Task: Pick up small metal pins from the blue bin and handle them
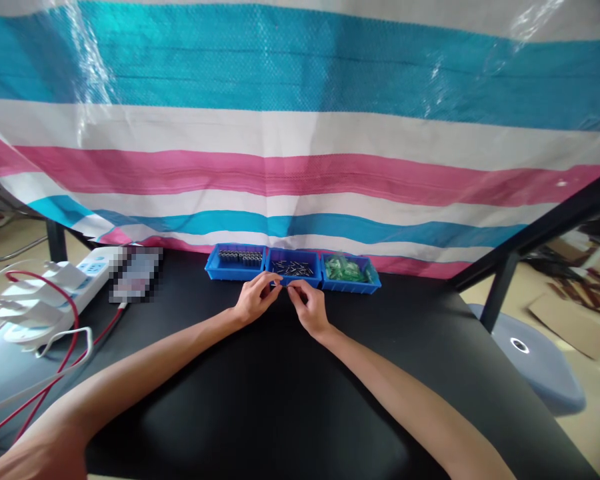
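My left hand (255, 298) and my right hand (307, 305) meet over the black table (280, 400), just in front of the middle blue bin (294, 267). Both hands are closed in a pinch, fingertips almost touching each other. Between them is a tiny part that I cannot make out. The middle bin holds several small metal pins. The left blue bin (236, 261) holds a row of dark cylindrical parts. Green pieces fill the right blue bin (350, 272).
A white power strip (55, 287) with plugs and red and white cables (65, 333) lies at the table's left. A striped tarp (300, 133) hangs behind the bins. A grey stool (535, 360) and cardboard (575, 327) lie right of the table.
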The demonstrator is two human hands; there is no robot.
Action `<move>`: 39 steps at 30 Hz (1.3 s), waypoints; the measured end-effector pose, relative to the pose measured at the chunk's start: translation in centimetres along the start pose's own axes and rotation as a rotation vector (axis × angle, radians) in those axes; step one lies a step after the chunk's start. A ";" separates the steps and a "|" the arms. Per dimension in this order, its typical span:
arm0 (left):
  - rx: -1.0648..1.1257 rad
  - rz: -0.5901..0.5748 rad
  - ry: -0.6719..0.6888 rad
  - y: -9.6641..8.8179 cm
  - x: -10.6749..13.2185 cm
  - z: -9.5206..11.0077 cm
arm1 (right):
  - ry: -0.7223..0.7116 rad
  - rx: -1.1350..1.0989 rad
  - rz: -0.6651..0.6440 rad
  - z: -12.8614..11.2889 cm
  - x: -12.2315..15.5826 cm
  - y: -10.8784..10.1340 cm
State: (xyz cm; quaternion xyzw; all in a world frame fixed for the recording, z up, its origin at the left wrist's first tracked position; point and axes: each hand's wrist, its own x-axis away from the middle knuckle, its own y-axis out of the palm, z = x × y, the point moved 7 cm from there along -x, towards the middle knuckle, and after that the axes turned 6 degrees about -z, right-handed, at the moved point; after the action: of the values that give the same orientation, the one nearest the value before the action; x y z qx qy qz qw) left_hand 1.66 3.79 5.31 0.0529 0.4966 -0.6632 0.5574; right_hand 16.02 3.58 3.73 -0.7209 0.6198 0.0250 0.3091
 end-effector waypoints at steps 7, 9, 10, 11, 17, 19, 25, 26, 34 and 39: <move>0.003 0.005 -0.030 -0.1 0.0 -0.1 | 0.001 -0.017 0.068 -0.3 0.2 -0.6; 0.002 0.019 -0.026 -0.2 0.1 -0.1 | 0.004 -0.022 0.091 -0.4 0.3 -0.8; 0.002 0.028 -0.022 -0.2 0.1 -0.1 | 0.008 -0.023 0.100 -0.3 0.3 -0.9; 0.003 0.034 -0.019 -0.3 0.1 -0.1 | 0.015 -0.024 0.106 -0.2 0.4 -0.9; 0.028 0.055 0.001 -0.2 0.2 -0.2 | 0.067 -0.077 0.116 0.9 0.7 -1.0; 0.020 0.073 -0.001 -0.2 0.2 -0.3 | 0.068 -0.090 0.106 1.0 0.7 -0.9; 0.002 0.071 -0.024 -0.1 0.4 -0.6 | 0.072 -0.098 0.107 0.9 0.6 -0.9; 0.006 0.071 -0.024 -0.1 0.4 -0.7 | 0.071 -0.096 0.104 0.9 0.6 -0.8; 0.024 0.060 -0.015 -0.2 0.3 -0.3 | 0.067 -0.070 0.086 0.9 0.6 -0.8; 0.029 0.054 -0.013 -0.4 0.1 0.0 | 0.057 -0.067 0.072 0.7 0.5 -0.7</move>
State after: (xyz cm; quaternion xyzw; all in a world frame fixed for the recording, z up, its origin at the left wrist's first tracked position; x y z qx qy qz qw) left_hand 1.29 3.68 5.42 0.0699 0.4816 -0.6555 0.5775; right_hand 17.03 3.46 3.26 -0.7083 0.6528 0.0365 0.2662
